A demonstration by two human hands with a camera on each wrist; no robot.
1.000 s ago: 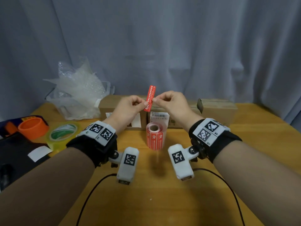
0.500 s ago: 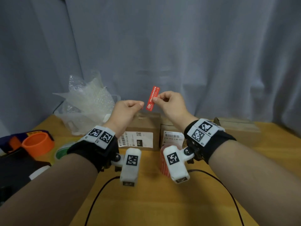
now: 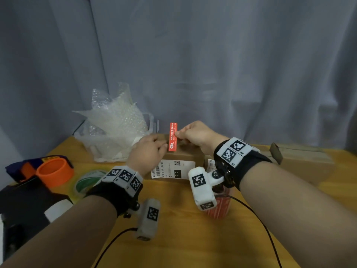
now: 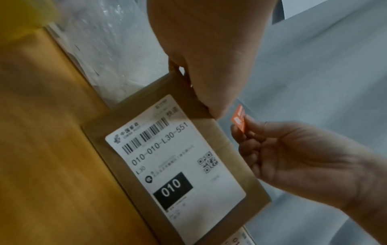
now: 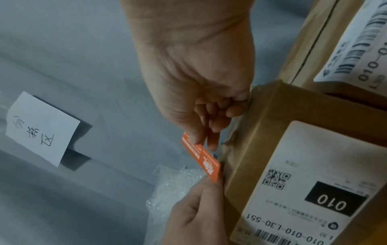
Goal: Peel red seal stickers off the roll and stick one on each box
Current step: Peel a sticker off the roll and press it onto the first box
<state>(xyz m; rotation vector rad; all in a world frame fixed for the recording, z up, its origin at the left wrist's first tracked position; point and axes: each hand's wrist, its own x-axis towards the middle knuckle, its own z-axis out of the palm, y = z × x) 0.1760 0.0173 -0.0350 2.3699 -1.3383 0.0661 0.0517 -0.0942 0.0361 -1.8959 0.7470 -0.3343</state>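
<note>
Red seal sticker [image 3: 172,137] is peeled, held upright just above the top edge of the nearest box [image 3: 179,157], the one with the "010" shipping label [image 3: 172,169]. My right hand [image 3: 195,134] pinches its upper part between thumb and forefinger. My left hand [image 3: 149,151] sits at the lower end, fingers curled on the box top; whether it grips the sticker or only steadies it I cannot tell from the blurred wrist views.

Risks: the free lower end could curl and stick to a fingertip, or land crooked and miss the flap seam. The roll [image 3: 219,208] sits near, under my right wrist; a lowered wrist may knock it.
</note>
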